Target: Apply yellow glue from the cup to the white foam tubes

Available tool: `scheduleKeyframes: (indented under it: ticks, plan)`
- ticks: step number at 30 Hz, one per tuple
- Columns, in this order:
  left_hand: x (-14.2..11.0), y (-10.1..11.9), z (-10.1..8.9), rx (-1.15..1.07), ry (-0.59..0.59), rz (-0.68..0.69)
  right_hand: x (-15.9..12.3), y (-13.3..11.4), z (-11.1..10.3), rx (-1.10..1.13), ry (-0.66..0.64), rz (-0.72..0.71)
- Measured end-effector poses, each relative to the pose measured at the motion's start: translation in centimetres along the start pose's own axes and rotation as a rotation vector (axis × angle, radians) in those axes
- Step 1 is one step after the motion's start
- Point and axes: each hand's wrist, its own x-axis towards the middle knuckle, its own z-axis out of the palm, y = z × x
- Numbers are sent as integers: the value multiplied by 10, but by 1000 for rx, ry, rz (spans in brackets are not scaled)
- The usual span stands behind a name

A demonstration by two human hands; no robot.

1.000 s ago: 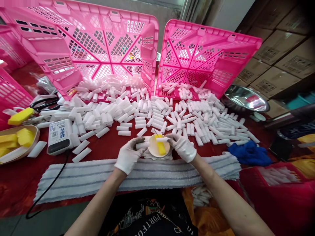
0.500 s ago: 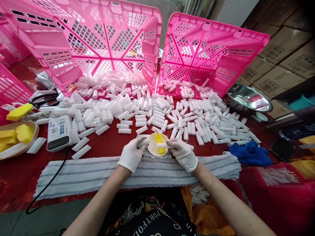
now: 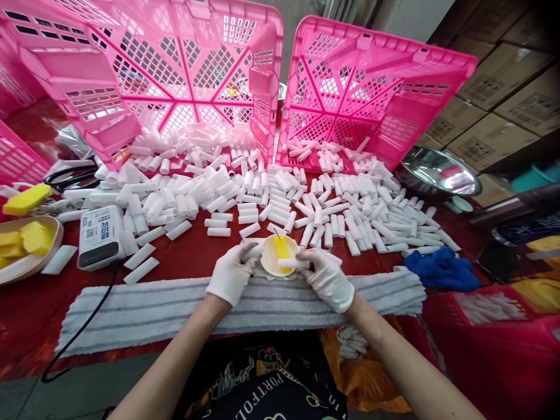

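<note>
Hands point(image 3: 230, 274) point(image 3: 326, 277), two; dish point(image 3: 273, 262), one.

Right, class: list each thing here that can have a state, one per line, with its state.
Left hand: gloved, steadying the small dish.
Right hand: gloved, holding a white tube over the dish.
Small dish: holds a yellow sponge.
Pink crates: tipped on their sides, tubes spilling out.
Scissors: lying shut.

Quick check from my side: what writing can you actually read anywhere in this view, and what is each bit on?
"PORTFO": on the black shirt, upside down to the camera and cut off, so only part reads.
White device left of the tubes: blue characters and a code square on its label, too small to read.
Cardboard boxes at right: dark printed panels, too blurred to read.
</note>
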Motion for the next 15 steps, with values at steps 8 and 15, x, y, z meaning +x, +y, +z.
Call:
scheduleKeyframes:
  ticks: [8,15]
  plan:
    - [-1,-4,1,-43,-20,-3,2,-13,4,-25,9,-33]
    - [-1,-4,1,-63,-8,-27,-9,-8,6,77,-27,77]
